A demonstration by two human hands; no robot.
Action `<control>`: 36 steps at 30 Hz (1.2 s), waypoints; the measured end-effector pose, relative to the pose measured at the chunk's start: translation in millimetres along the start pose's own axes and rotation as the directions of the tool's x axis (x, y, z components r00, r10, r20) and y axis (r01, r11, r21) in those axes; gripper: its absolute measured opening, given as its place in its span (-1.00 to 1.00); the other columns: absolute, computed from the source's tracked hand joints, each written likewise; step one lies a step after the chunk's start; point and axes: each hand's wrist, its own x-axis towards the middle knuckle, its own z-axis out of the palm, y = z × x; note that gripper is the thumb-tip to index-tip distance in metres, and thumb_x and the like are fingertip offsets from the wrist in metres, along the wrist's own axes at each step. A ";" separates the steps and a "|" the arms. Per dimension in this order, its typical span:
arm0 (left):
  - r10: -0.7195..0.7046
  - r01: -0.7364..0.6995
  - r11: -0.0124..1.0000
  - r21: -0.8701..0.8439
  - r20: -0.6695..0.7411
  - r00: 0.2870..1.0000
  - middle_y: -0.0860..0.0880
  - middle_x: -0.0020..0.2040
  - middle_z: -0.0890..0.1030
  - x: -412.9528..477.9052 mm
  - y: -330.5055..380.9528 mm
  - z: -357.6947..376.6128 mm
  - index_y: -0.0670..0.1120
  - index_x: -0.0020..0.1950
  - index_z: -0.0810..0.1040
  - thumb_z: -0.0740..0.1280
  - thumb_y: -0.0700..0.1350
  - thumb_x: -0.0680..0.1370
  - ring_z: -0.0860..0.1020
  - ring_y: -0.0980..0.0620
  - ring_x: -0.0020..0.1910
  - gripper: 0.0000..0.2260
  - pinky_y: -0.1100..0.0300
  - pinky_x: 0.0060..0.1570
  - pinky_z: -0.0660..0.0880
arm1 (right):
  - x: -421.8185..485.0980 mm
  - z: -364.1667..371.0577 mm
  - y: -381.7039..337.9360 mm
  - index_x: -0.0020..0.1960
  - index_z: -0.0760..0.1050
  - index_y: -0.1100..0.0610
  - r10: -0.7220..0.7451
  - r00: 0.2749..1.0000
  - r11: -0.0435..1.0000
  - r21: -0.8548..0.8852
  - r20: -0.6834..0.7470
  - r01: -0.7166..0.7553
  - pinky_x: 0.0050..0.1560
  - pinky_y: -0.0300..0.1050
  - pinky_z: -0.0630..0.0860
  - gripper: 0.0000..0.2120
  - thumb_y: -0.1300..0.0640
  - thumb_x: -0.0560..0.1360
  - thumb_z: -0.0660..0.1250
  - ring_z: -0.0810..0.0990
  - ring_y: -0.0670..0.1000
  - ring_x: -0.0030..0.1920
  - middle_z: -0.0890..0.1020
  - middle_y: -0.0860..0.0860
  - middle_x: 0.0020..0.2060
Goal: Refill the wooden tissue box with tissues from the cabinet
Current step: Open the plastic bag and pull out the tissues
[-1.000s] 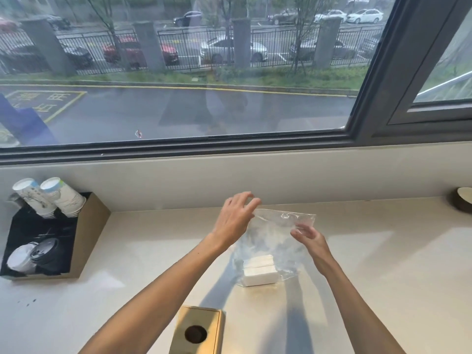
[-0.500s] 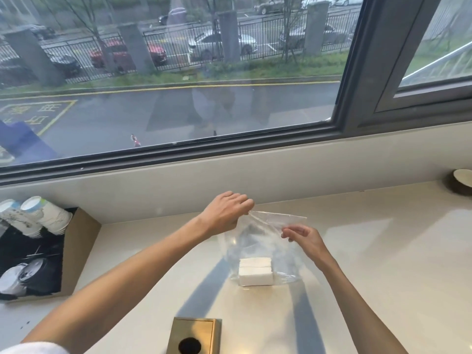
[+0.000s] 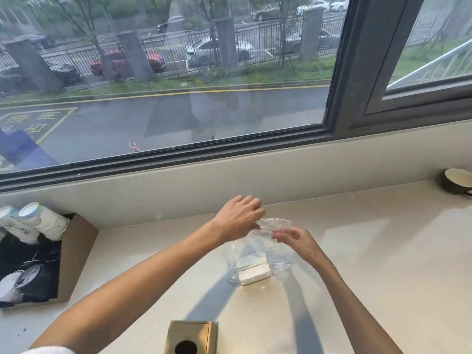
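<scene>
A clear plastic bag (image 3: pixel 279 263) stands on the pale counter (image 3: pixel 383 251), with a white stack of tissues (image 3: pixel 254 273) at its bottom. My left hand (image 3: pixel 238 219) pinches the bag's top edge from the left. My right hand (image 3: pixel 296 240) pinches the same edge from the right, and the two hands are close together. The wooden tissue box (image 3: pixel 191 337), with a round dark hole in its top, sits at the near edge of the counter, in front of the bag and between my forearms.
A cardboard holder (image 3: pixel 76 254) with stacked paper cups (image 3: pixel 44 222) and lids stands at the left. A dark bowl (image 3: pixel 457 180) rests at the far right by the wall. A large window runs behind the counter.
My hands have drawn closer together at the bag's top edge, which has narrowed and crumpled. The bag has tilted slightly. The camera has shifted a little.
</scene>
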 end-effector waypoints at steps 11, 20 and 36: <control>-0.169 0.186 0.902 -0.389 0.077 0.983 -0.02 0.02 0.51 26.1 -8.1 -29.2 -0.08 0.00 0.41 0.18 -0.10 0.62 0.53 -0.14 -0.12 -0.93 0.07 -0.24 0.42 | -10.5 -6.2 -6.6 -0.08 0.72 0.07 -0.028 0.999 0.983 -0.184 -0.042 0.019 -0.04 -0.19 0.47 -0.68 -0.17 0.47 0.39 0.63 -0.16 -0.15 0.68 -0.20 -0.23; -0.159 0.195 0.903 -0.382 0.122 0.980 0.02 0.08 0.54 37.4 18.9 -31.0 -0.02 0.12 0.42 0.22 0.13 0.59 0.55 -0.05 -0.05 -0.75 0.10 -0.15 0.42 | -6.7 0.2 -23.0 -0.07 0.70 -0.10 -0.083 0.996 0.963 -0.260 -0.017 0.076 -0.18 -0.34 0.42 -0.86 -0.02 0.56 0.36 0.54 -0.26 -0.27 0.66 -0.29 -0.25; -0.449 0.379 0.130 -0.916 0.287 0.846 0.20 0.37 0.41 -107.2 16.3 -8.4 0.25 0.45 0.22 0.45 0.25 0.36 0.31 0.28 0.39 -0.28 0.28 0.37 0.22 | -22.6 -13.7 -52.6 0.15 0.65 -0.05 -0.096 0.992 0.971 -0.225 -0.081 0.076 0.17 -0.31 0.46 -0.78 -0.05 0.54 0.38 0.60 -0.26 0.13 0.69 -0.20 0.06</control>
